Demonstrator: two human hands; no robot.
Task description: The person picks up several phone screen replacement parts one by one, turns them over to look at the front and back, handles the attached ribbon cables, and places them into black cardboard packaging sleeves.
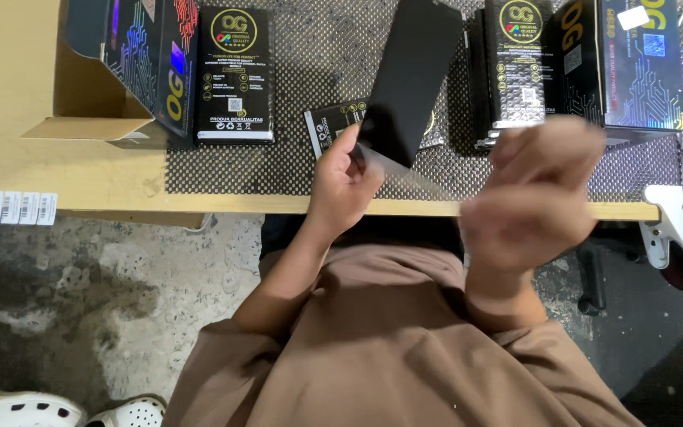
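A: What does the left hand (341, 178) hold?

B: It holds a flat black panel (409, 75), long and rectangular, maybe a glass screen piece. The fingers pinch its lower corner, with the thumb on the front side. The panel is tilted and rises up and to the right, above the black dotted mat (318, 103) that covers the wooden table (9, 95).

A: And the right hand (535, 198)?

B: It is raised over the table edge, to the right of the panel and apart from it. It is very blurred. The fingers look curled and close together, but I cannot tell if they grip something.

A: What lies under the panel?

B: A small black packet (333, 122) with white print lies flat on the mat, partly hidden by the panel and the left hand.

A: What else is on the table?

B: On the left an open cardboard box (108, 95) lies on its side, and just beside it is a flat black package (235, 75) with a gold round mark. On the right there is a stack of the same black packages (515, 67), and next to it a dark box with blue circuit lines (634, 63). A white clamp (673, 217) grips the table edge at the right. White barcode stickers (19, 207) sit on the edge at the left.
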